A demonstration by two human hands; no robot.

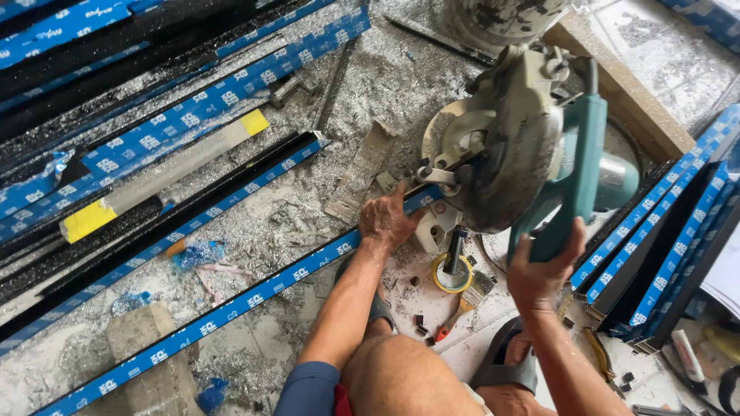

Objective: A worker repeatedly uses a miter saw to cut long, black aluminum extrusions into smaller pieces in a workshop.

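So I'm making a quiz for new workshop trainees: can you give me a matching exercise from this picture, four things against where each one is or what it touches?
Things:
1. left hand
2. right hand
3. roll of yellow tape
4. red-handled pliers

Places:
A. on the floor in front of the saw, between the two hands
B. on the teal handle of the mitre saw
C. pressing down the blue-filmed aluminium profile beside the blade guard
D. on the floor near the person's knee

Pairs: 1-C, 2-B, 3-A, 4-D
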